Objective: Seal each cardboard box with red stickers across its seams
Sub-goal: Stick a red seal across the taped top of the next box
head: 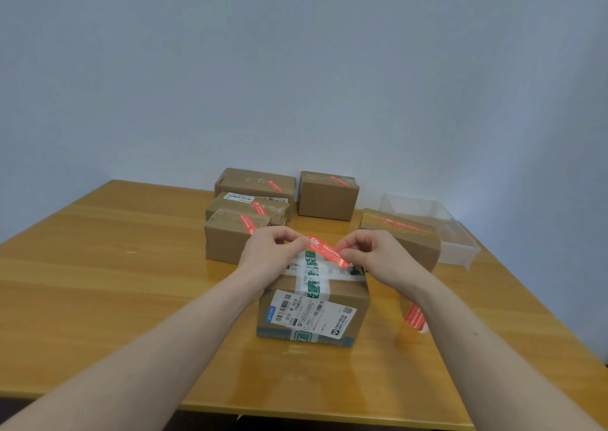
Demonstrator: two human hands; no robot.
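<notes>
A cardboard box (316,312) with white-and-green tape and a shipping label stands in front of me on the wooden table (98,266). Just above its top I hold a red sticker (328,251) stretched between both hands. My left hand (273,249) pinches the sticker's left end and my right hand (371,252) pinches its right end. Whether the sticker touches the box top I cannot tell. A strip of red stickers (415,317) lies on the table under my right forearm.
Several cardboard boxes with red stickers on top stand behind: a cluster at the left (243,220), one at the back (327,196), one at the right (404,236). A clear plastic tray (457,233) sits at the far right. A pale wall lies behind.
</notes>
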